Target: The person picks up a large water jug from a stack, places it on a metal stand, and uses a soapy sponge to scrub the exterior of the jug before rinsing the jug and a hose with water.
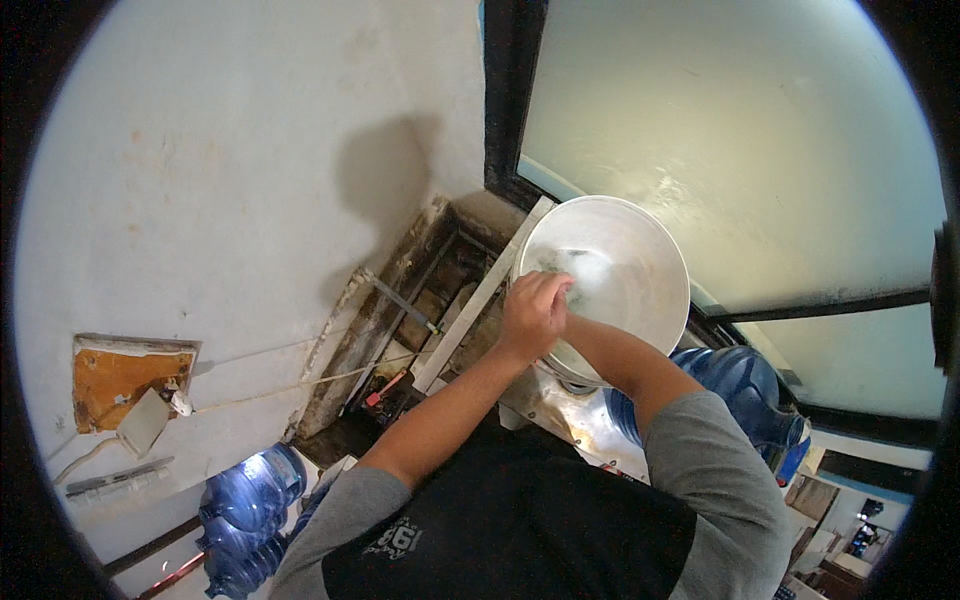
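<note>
Before me stands a large white round bucket (637,277), its mouth facing up towards me, with something whitish and a little green low inside. My left hand (534,311) is over the bucket's near left rim, its fingers curled; whether it holds anything is hidden. My right hand (564,300) lies against it, mostly covered by the left one, with its forearm crossing the bucket's near rim. What the right fingers do cannot be seen. Beneath the bucket is a shiny metal surface (581,420).
Large blue plastic water bottles (739,382) lie at the right by a dark-framed frosted glass panel (720,165); more bottles (255,487) are at the lower left. A white wooden bar (480,300) runs left of the bucket, beside a dirty recess with a pipe (405,304). A cord (300,384) crosses from the wall.
</note>
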The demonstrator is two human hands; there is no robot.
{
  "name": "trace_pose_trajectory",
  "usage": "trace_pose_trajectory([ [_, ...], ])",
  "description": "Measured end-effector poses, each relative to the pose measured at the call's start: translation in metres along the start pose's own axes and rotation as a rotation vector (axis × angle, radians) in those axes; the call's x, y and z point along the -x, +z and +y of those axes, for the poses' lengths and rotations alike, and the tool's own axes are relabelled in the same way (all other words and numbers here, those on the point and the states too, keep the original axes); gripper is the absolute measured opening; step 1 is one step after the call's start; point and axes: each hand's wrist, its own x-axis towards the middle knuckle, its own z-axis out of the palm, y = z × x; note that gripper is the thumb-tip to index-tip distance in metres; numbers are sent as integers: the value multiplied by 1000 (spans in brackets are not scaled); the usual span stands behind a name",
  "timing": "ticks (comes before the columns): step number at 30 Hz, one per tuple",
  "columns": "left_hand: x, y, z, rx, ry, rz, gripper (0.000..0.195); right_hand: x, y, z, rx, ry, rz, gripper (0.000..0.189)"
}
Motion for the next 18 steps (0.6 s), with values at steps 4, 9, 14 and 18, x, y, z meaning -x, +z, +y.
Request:
trace_pose_trajectory([
  [4,0,3,1,25,-32,-23,13,9,-38,48,-320,57,-38,31],
  [9,0,1,1,-2,-46,-25,13,103,-95,80,-1055,-151,-123,33],
  [14,-3,18,-1,184,-229,-3,17,228,-109,60,-1576,-307,297,43],
  [18,-23,39,38,622,-527,-29,32,323,-84,43,-1753,-487,696,46],
])
